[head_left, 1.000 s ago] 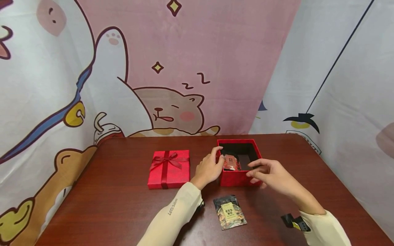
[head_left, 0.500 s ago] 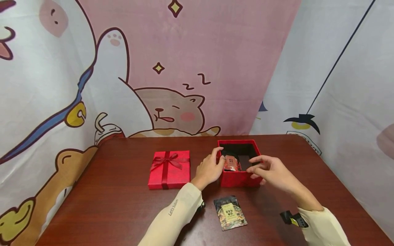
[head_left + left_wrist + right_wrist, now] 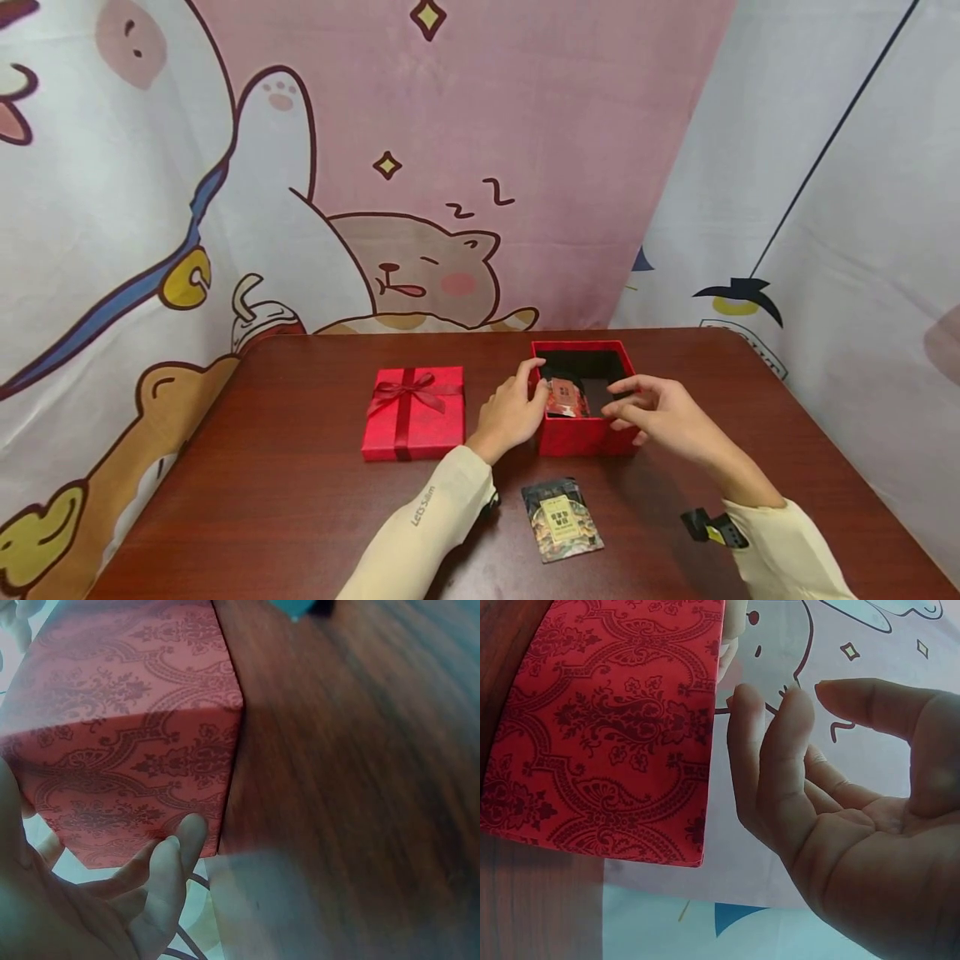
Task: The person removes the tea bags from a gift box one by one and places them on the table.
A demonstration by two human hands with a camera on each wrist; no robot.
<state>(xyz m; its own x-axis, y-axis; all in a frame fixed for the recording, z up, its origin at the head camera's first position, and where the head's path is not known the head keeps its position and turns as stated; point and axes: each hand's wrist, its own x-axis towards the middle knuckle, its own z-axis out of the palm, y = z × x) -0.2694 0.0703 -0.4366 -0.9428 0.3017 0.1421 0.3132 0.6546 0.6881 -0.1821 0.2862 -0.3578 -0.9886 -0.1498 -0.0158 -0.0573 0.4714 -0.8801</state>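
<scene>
I read "Let's" on the left sleeve (image 3: 416, 525); pouch (image 3: 562, 521) lettering illegible. Left grip (image 3: 512, 414), loose, touches box (image 3: 585, 437); right grip (image 3: 666, 421), released, by its right edge.

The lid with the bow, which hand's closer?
Left. The left hand is at the left side of the red box, right of the lid; the right hand is farther, by the box's front right corner.
</scene>
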